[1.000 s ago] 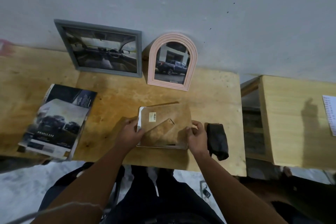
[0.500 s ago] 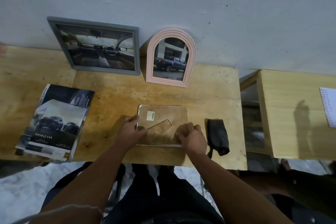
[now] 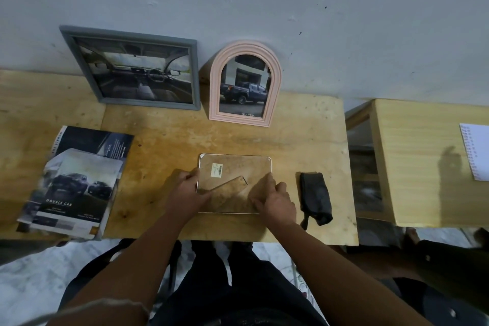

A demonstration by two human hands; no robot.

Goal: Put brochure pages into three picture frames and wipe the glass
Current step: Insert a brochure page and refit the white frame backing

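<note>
I have the third frame [image 3: 234, 182] lying face down on the table [image 3: 169, 140], near the front edge, so its brown backing board is up and I can work on it. My left hand [image 3: 185, 193] rests on the frame's left edge with the fingers curled over the rim, holding it so it does not slide. My right hand [image 3: 275, 200] lies on the near right corner of the backing, fingers fairly flat and pressing down; I judge I am seating the board back into the frame, though whether it has clicked home I cannot tell. The folding stand [image 3: 227, 185] lies flat across the backing between my hands, and a small white sticker [image 3: 217, 169] sits toward the far left of the board. Two frames are already filled and leaning upright against the far wall, out of my way: a grey frame [image 3: 132, 69] on the left with a car interior page, and a pink arched frame [image 3: 244, 83] just to its right with a pickup page. The brochure [image 3: 76, 180] lies well to the left, where I can reach it for pages. The dark cloth [image 3: 315, 197] is just right of my right hand, close by for the glass. I reckon the next thing is to turn this frame over and wipe it, taking care not to smear the glass with my fingers.
</note>
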